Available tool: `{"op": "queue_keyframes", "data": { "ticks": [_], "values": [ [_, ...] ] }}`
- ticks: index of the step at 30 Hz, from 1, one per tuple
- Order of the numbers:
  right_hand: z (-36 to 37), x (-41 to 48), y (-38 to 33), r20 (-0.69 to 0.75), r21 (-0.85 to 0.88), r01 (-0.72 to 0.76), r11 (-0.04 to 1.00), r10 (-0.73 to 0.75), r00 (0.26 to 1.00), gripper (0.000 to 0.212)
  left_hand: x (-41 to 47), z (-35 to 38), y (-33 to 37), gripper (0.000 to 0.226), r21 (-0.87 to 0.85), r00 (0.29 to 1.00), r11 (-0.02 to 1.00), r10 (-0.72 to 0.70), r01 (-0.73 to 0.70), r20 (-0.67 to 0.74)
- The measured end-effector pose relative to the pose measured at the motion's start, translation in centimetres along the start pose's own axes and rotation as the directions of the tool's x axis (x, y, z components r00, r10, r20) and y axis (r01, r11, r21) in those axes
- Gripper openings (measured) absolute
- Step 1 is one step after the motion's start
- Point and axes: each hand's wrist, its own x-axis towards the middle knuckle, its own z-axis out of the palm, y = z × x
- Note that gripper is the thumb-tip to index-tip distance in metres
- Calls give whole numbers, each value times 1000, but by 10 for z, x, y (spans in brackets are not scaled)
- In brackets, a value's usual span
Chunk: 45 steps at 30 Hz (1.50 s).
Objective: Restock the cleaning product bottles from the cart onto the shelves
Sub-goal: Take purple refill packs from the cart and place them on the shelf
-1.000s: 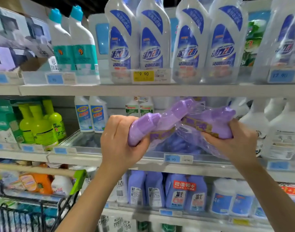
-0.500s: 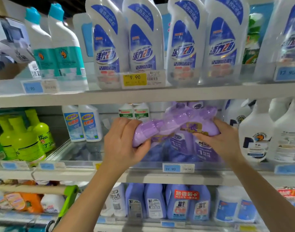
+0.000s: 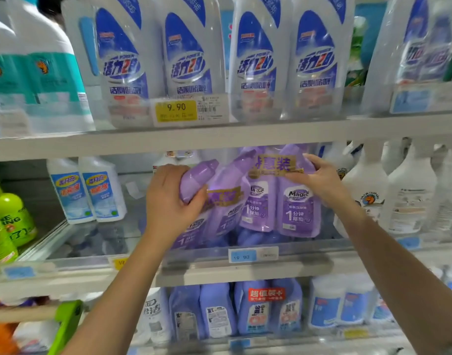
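Observation:
A purple twin-pack of cleaner bottles (image 3: 221,201), wrapped in clear film with a gold band, leans to the left on the middle shelf (image 3: 245,274). My left hand (image 3: 168,201) grips its cap end. Just right of it a second purple twin-pack (image 3: 281,203) stands upright on the same shelf. My right hand (image 3: 319,180) pinches its top by the gold band. The two packs touch. The bottoms of both are blurred behind the shelf's clear front rail.
White spray bottles (image 3: 368,190) stand right of the purple packs, and small white bottles with blue labels (image 3: 88,190) to the left. Tall white-and-blue bottles (image 3: 194,60) fill the shelf above. The cart's green handle (image 3: 66,324) shows at lower left.
The purple pack went from lying level between both hands to leaning on the shelf. My right hand left it and took the top of the upright pack. The view moved closer.

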Motion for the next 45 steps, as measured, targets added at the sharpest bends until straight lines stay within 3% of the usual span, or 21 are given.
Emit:
{"op": "queue_keyframes", "data": {
  "ticks": [7, 12, 17, 24, 29, 33, 41, 45],
  "values": [
    [2, 7, -5, 30, 1, -67, 998, 67, 997, 41, 24, 6, -20, 27, -170, 929, 913, -367, 370, 51],
    [1, 4, 1, 22, -120, -45, 992, 48, 999, 43, 30, 3, -50, 34, -373, 838, 751, -470, 545, 277],
    [3, -5, -1, -36, -170, -55, 984, 50, 998, 54, 28, -2, -59, 23, -388, 817, 720, -480, 576, 320],
    [8, -34, 12, -84, -142, -148, 979, 138, 987, 58, -1, -2, -76, 50, -351, 731, 642, -573, 681, 370],
    [11, -45, 23, -177, -408, -246, 879, 188, 966, 65, -28, -5, -80, 40, -172, 634, 644, -606, 745, 480],
    [15, -46, 23, -231, -497, -286, 819, 192, 954, 67, -23, -6, -80, 47, -62, 592, 676, -594, 735, 544],
    [8, -36, 25, -196, -423, -250, 871, 182, 964, 59, -15, -11, -87, 44, -48, 533, 657, -563, 752, 632],
    [4, -28, 28, -157, -396, -234, 888, 185, 970, 55, -15, -5, -87, 39, -96, 538, 642, -541, 761, 647]
  ]
}}
